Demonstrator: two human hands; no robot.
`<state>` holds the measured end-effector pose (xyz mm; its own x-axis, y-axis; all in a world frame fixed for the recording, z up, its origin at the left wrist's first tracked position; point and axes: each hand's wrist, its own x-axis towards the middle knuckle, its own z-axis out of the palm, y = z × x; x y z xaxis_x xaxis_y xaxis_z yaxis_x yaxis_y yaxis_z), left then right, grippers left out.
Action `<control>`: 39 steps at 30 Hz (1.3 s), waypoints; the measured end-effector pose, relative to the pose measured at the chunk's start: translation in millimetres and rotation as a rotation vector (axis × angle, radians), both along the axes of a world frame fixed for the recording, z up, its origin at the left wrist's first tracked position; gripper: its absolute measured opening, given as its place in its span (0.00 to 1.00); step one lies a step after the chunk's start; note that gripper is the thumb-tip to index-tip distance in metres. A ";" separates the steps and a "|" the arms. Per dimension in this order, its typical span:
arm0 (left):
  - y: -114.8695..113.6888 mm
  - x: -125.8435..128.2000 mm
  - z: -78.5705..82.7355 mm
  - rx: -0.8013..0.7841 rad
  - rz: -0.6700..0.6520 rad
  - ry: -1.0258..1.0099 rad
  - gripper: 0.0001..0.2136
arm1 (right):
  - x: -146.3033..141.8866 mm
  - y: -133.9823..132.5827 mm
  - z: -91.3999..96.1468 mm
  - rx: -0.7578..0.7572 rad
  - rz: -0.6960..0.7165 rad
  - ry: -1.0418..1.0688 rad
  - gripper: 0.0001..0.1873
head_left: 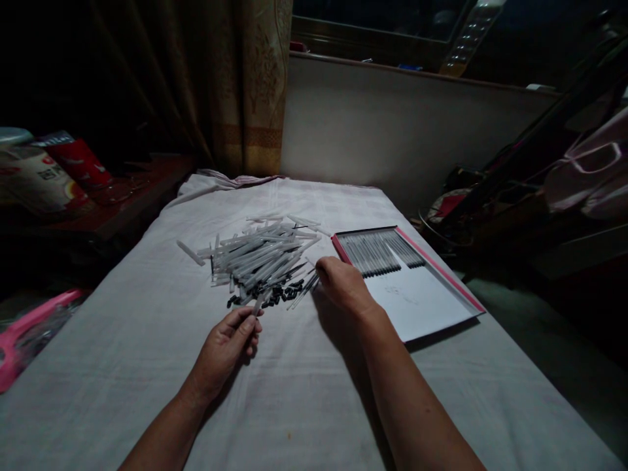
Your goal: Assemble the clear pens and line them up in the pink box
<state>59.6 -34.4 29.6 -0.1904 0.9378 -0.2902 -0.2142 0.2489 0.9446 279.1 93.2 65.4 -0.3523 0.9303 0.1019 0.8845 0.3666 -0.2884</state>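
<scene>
My left hand (226, 350) pinches a translucent pen barrel (258, 304) between thumb and fingers, its far end pointing at the pile. My right hand (344, 284) is closed, with its fingertips over the upper ends of several thin pen refills (305, 292); what it grips is hidden by the fingers. Between and beyond both hands lies a heap of pale, translucent pen barrels (267, 252). Small black pen caps (282, 293) are scattered along the heap's near edge. Right of my right hand, a shallow box (432, 294) with pink-red edges holds a row of black-tipped pens (370, 254).
The bed-like surface is covered with a pale cloth (275, 405). A dark side table (161, 173) with a jar (42, 180) and a red container (81, 160) stands left. A pink plastic object (34, 327) lies at the left edge. Curtain (255, 91) and wall (373, 124) close off the back.
</scene>
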 end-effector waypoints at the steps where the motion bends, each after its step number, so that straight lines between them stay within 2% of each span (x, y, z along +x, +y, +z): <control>1: -0.2 0.1 0.3 0.000 -0.001 -0.001 0.24 | 0.2 -1.0 3.6 0.015 -0.011 0.163 0.10; 3: -0.7 0.8 0.7 0.001 0.006 -0.009 0.25 | -2.4 -4.1 10.3 0.003 0.014 0.585 0.15; 6: -1.2 2.1 0.5 -0.008 0.025 -0.023 0.26 | -13.7 -10.7 17.5 -0.125 0.106 1.142 0.26; 9: -1.3 2.6 -0.6 -0.020 0.034 -0.016 0.26 | -27.9 -17.7 20.4 -0.220 0.128 1.357 0.30; 12: -1.0 2.3 -2.1 -0.022 0.029 -0.009 0.26 | -38.7 -22.5 19.9 -0.241 0.129 1.372 0.30; 17: -1.2 1.8 -4.0 -0.017 0.000 -0.005 0.26 | -48.5 -26.5 15.5 -0.188 0.107 1.383 0.27; 27: -1.5 2.0 -1.8 -0.003 0.002 0.003 0.27 | -49.6 -28.6 15.1 -0.172 0.101 1.357 0.27; 31: -1.6 1.9 -2.9 -0.005 0.007 -0.012 0.27 | -52.7 -29.2 11.4 -0.219 0.130 1.348 0.26; 36: -2.2 1.9 -6.6 0.007 0.019 -0.026 0.29 | -56.5 -30.5 1.8 -0.309 0.208 1.171 0.12; 39: -2.8 1.6 -7.2 0.017 0.013 -0.004 0.29 | -57.1 -31.6 -0.7 -0.267 0.298 0.966 0.09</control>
